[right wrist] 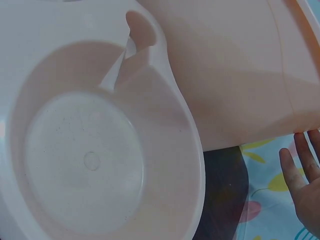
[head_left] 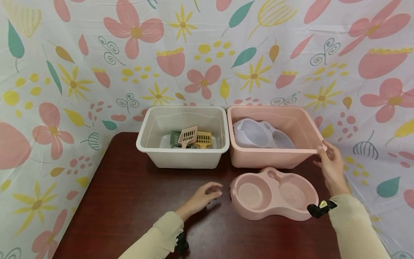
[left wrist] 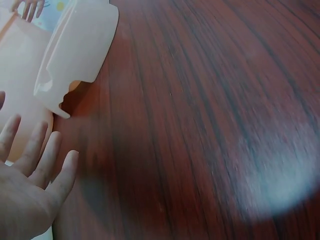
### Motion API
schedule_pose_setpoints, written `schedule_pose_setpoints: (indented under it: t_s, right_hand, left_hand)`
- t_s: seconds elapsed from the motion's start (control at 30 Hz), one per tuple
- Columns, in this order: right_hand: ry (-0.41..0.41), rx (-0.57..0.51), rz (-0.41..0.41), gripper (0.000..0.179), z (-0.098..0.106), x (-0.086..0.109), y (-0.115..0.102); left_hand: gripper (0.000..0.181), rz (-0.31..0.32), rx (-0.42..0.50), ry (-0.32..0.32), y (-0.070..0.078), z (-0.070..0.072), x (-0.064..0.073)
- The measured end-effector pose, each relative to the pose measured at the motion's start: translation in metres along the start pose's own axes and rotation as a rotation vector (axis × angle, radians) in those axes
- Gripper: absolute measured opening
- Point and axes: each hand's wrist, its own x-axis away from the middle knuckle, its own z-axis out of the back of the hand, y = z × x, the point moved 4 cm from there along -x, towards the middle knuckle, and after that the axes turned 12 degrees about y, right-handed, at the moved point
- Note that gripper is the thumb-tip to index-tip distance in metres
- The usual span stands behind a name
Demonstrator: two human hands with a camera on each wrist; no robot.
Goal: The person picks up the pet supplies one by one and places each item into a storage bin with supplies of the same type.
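Note:
My right hand (head_left: 333,163) touches the front right corner of the pink bin (head_left: 263,158); in the right wrist view, its fingers (right wrist: 301,150) look fairly straight against the bin's edge. A lavender double pet bowl (head_left: 255,133) lies tilted inside that bin. In front of it, a pink double pet bowl (head_left: 275,194) sits on the table. My left hand (head_left: 202,198) hovers left of this bowl with loosely bent fingers, holding nothing. In the left wrist view, its fingers (left wrist: 47,160) are spread, apart from the bowl.
A light grey bin (head_left: 184,158) stands left of the pink one, holding a green litter scoop (head_left: 175,137), a pink litter scoop (head_left: 188,136) and a yellow litter scoop (head_left: 204,138). Both bins stand on a dark red wooden table (head_left: 129,205). Floral cloth (head_left: 207,46) hangs behind and at the sides.

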Motion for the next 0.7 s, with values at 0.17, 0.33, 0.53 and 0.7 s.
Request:
schedule_pose_setpoints:
  t_s: [0.17,0.33,0.53,0.7]
  right_hand:
    - [0.009,-0.006,0.009,0.048,-0.001,0.0,0.0]
    - [0.026,-0.012,0.012,0.046,-0.002,0.0,0.0]
    - [0.041,-0.036,0.005,0.045,-0.001,-0.001,0.001]
    - [0.05,-0.02,0.004,0.045,-0.002,0.001,0.0]
  left_hand:
    - [0.038,0.014,0.026,0.015,-0.001,-0.01,-0.006]
    - [0.035,0.032,0.056,0.031,-0.001,-0.02,-0.012]
    - [0.033,0.07,0.063,0.056,-0.003,-0.031,-0.019]
    - [0.035,0.079,0.067,0.059,-0.003,-0.037,-0.023]
